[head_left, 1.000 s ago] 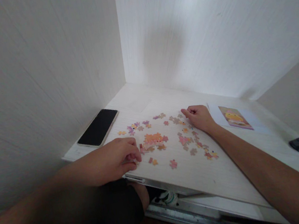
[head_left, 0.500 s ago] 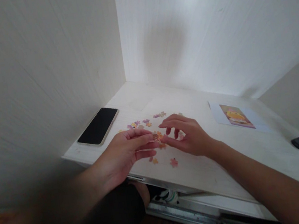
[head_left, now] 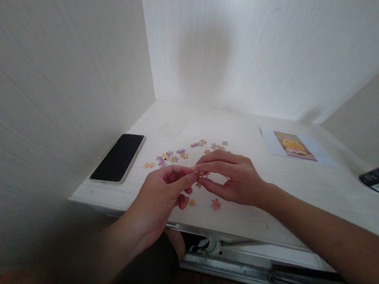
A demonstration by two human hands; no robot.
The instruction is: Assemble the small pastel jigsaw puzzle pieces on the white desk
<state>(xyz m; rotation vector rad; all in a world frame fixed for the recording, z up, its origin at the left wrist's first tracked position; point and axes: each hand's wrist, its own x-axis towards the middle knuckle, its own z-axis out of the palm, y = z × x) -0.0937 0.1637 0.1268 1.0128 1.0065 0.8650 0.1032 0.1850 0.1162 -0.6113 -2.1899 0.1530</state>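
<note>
Both hands are now meeting above the desk (head_left: 290, 203), near the phone (head_left: 118, 157). Left hand (head_left: 162, 197) and right hand (head_left: 233, 178) fingertips are pinching one puzzle piece (head_left: 197, 173) together, lifted since a second ago.

Dim, flat indoor light, warm-grey cast. Brightest patch on the right wall (head_left: 266, 32) and the far desk (head_left: 179, 120), so the light falls from above and behind the camera. Soft broad shadow on that wall above the hands. Left wall (head_left: 44, 87) duller, streaked with motion blur. Lower left corner sinks into near-black, forearm there out of focus. Dark vignette in the upper right corner. Phone (head_left: 117, 157) screen black, no glare. Straight lines bow toward the frame edges. Puzzle pieces (head_left: 177, 155) soft, detail smeared.
</note>
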